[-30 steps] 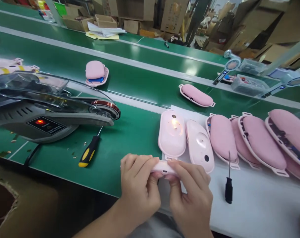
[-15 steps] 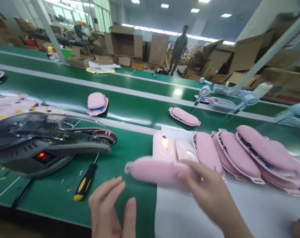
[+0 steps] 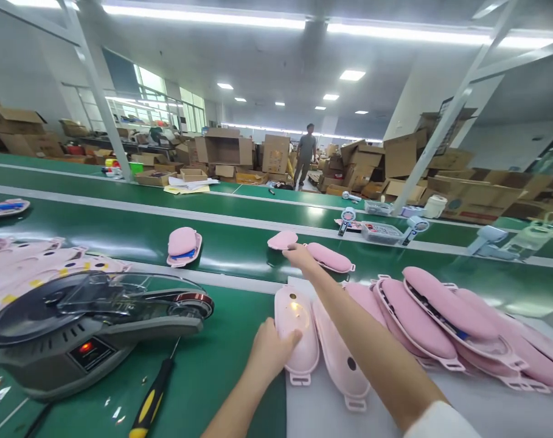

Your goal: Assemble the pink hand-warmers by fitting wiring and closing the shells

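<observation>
My right hand [image 3: 299,255] is stretched out over the green belt, its fingers closed on one end of a pink oval case [image 3: 280,239]. Just right of that case, another pink oval case [image 3: 331,257] lies on the belt. Nearer to me, my left hand [image 3: 267,348] grips the left edge of a pale pink shell [image 3: 299,328] with a glowing spot and a dark round hole, its thumb on top. Beside it rests a second pale pink shell [image 3: 342,365], partly hidden by my right forearm.
Several pink cases [image 3: 417,316] lean together on the white sheet [image 3: 372,420] at the right. A grey tape dispenser [image 3: 98,334] and a black-and-yellow screwdriver [image 3: 153,395] are at the left. A pink case with blue inside [image 3: 184,246] sits on the belt. A person [image 3: 306,152] stands far back.
My right hand has carried a pink case forward onto the belt side. My left hand, open before, has moved right and closed on the pale shell. The view has tilted up.
</observation>
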### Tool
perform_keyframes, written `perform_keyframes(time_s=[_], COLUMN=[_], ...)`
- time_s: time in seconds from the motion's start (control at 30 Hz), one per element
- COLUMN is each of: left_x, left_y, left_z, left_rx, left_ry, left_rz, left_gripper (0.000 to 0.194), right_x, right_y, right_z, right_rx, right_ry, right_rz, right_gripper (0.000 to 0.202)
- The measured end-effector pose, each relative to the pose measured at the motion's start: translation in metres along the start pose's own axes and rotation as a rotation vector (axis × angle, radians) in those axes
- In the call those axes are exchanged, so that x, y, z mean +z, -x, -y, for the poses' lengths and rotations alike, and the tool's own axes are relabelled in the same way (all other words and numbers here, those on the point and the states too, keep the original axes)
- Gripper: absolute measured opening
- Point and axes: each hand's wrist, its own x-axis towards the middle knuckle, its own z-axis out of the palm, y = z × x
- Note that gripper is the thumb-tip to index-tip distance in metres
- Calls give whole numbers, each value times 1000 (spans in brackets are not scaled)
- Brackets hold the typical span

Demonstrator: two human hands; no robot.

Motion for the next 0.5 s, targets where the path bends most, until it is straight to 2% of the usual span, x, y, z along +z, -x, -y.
perform_keyframes(time_s=[0.13, 0.27, 0.33, 0.37, 0.43, 0.5], left_x=[7, -7, -18, -22, -26, -24], left_y=[-3, 14, 23, 27, 33, 38], left_z=[-2, 10, 17, 20, 24, 24], left_rx=[-58, -29, -32, -43, -68, -63], left_ry=[157, 435, 672, 807, 1047, 1152], left_rz=[-11, 32, 133, 210, 380, 485], left_gripper=[30, 41, 57, 66, 80, 78], right_x=[-18, -30, -26, -21, -8, 6], right_y=[54, 127, 156, 167, 183, 194], right_z=[-15, -37, -51, -58, -69, -77], right_rx=[-150, -195, -166, -123, -28, 31], right_ry=[70, 32, -84, -178, -411, -597], right_rz=[83, -25, -123, -122, -17, 81], right_gripper=[22, 27, 34, 39, 50, 57])
